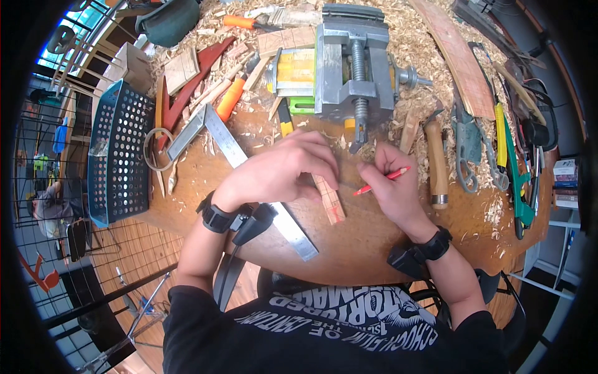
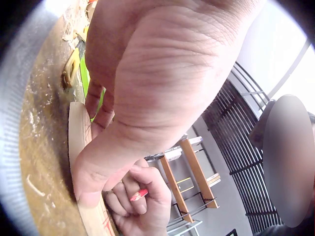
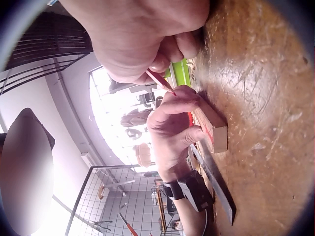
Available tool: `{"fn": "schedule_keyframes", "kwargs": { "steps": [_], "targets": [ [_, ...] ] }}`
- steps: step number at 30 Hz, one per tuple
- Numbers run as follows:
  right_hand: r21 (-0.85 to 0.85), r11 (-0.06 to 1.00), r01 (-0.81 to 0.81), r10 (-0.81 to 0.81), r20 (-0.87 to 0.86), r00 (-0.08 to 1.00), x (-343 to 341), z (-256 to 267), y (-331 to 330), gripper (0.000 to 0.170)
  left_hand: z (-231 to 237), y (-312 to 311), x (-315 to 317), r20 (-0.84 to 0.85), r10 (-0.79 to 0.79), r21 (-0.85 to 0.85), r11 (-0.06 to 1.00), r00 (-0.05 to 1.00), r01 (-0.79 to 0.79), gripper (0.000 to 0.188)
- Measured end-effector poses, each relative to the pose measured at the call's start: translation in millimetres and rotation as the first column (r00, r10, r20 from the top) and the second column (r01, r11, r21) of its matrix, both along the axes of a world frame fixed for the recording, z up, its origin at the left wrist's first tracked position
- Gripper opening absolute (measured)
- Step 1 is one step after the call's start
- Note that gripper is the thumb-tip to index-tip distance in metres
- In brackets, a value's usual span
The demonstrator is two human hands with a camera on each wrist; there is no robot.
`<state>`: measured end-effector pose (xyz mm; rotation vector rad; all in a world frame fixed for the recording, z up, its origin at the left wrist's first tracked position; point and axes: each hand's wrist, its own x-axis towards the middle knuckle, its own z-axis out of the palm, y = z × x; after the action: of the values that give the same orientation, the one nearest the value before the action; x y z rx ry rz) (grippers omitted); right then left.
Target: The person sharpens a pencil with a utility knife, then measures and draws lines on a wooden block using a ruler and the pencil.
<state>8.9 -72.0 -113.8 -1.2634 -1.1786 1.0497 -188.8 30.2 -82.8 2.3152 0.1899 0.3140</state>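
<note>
My left hand (image 1: 280,165) grips a small wooden block (image 1: 331,206) between thumb and fingers, low on the bench. Pencil lines and red marks show on the block's near end; the fingers cover its far part. In the right wrist view, the block (image 3: 219,135) rests on the bench top with its end face showing. A red pencil (image 1: 380,181) is pinched in my right hand (image 1: 398,193), its tip pointing left toward the block but apart from it. A steel try square (image 1: 289,230) lies under the left wrist, partly hidden by it.
A metal vise (image 1: 352,68) stands at the back middle amid wood shavings. A perforated basket (image 1: 118,156) sits at the left edge. On the right lie a wooden-handled tool (image 1: 437,162), scissors (image 1: 467,149) and a long board (image 1: 458,62). An orange-handled tool (image 1: 232,96) lies back left.
</note>
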Motion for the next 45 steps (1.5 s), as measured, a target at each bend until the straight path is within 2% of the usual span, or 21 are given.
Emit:
{"fn": "schedule_keyframes", "kwargs": {
  "steps": [11,16,20,25,30,35,45],
  "targets": [
    [-0.022,1.0,-0.005,0.005,-0.006,1.0,0.7,-1.0,-0.8,0.034,-4.3,0.4,-0.4,0.021,0.009,-0.01,1.0,1.0,-0.008,0.03],
    [-0.089,0.996,-0.021,0.012,-0.094,0.996,0.9,-0.6,-1.2,0.034,-4.0,0.1,-0.6,0.016,0.013,-0.007,1.0,1.0,-0.013,0.03],
    [-0.086,0.996,-0.02,0.014,-0.073,0.997,-0.1,0.0,-0.4,0.035,-4.3,0.4,-1.8,0.014,0.011,-0.004,1.0,1.0,-0.011,0.03],
    [-0.105,0.994,-0.022,0.008,-0.132,0.991,-0.7,1.9,-1.4,0.034,-4.8,0.5,-2.7,0.013,0.014,0.006,1.0,1.0,-0.014,0.031],
    [-0.09,0.996,-0.027,0.019,-0.086,0.996,1.8,0.6,-1.2,0.034,-5.7,1.0,-1.9,0.011,0.016,0.001,1.0,1.0,-0.016,0.032],
    [-0.095,0.995,-0.033,0.021,-0.132,0.991,1.1,3.5,-3.1,0.034,-3.7,-0.8,-2.6,-0.024,0.024,0.059,0.998,0.999,-0.022,0.033],
    [-0.145,0.989,0.028,-0.054,-0.178,0.983,0.2,7.7,-0.3,0.033,-4.1,-0.3,-4.1,-0.01,0.091,0.036,0.995,0.996,-0.09,0.038]
  ]
}}
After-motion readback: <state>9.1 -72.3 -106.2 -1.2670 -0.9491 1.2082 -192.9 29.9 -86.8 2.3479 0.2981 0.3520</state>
